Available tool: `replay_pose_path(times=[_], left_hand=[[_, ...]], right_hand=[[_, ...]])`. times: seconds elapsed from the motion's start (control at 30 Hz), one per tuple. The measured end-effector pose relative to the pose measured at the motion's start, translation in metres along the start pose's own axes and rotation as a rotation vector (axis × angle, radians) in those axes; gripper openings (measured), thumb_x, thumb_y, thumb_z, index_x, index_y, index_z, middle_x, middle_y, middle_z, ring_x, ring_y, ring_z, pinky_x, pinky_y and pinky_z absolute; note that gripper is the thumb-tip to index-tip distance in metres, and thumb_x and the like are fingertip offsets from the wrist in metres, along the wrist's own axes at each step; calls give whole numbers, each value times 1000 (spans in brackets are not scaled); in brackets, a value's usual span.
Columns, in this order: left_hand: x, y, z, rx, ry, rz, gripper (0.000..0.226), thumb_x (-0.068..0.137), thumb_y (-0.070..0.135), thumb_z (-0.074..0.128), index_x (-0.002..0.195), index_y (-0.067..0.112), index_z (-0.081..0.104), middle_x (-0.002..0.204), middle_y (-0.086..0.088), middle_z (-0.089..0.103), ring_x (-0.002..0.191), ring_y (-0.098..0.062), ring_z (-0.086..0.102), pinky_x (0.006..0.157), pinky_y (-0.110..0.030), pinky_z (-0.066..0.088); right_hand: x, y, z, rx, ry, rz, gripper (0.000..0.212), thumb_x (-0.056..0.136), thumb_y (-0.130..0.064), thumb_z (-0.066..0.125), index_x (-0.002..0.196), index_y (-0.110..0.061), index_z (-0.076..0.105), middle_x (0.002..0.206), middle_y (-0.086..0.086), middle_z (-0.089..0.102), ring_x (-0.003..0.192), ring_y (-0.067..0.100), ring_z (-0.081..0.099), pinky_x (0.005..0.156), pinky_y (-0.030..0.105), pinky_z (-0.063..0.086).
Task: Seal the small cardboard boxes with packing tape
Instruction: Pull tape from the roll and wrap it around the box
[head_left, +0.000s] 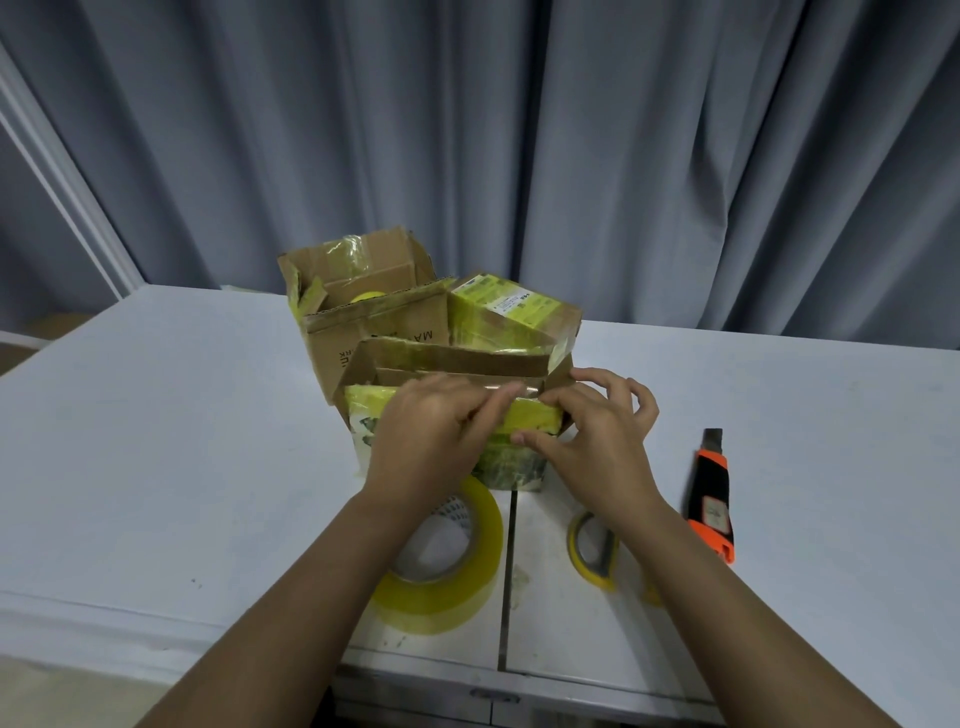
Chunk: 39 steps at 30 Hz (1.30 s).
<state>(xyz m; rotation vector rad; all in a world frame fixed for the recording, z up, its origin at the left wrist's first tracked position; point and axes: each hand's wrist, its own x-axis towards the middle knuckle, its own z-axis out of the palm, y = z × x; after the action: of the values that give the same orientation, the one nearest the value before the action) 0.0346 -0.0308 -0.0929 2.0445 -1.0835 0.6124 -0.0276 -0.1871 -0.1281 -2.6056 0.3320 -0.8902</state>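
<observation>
Both hands, left hand (434, 431) and right hand (587, 441), pinching near box (457, 415) flaps together; untaped yet. Taped box (511, 312) behind, open box (363, 306) waiting, tape roll (457, 561) idle.

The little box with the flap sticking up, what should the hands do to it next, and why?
Probably fold the raised flap down over the small cardboard box. It stands open, and both the left hand and the right hand have their fingers at the near top edge. The tape roll waits nearby, so closing likely comes first.
</observation>
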Motion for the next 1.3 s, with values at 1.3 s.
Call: replay_pose_path(times=[1.3], left_hand=[[6,7,15,390,-302,88,15,87,25,61,87,11,66,85,-4,67,84,-27,60,79,-36,24]], right_hand=[[-5,2,-16,73,-12,-109,27,71,-15,82,84,-20,59,81,-17,53,96,12,55,108,36,14]])
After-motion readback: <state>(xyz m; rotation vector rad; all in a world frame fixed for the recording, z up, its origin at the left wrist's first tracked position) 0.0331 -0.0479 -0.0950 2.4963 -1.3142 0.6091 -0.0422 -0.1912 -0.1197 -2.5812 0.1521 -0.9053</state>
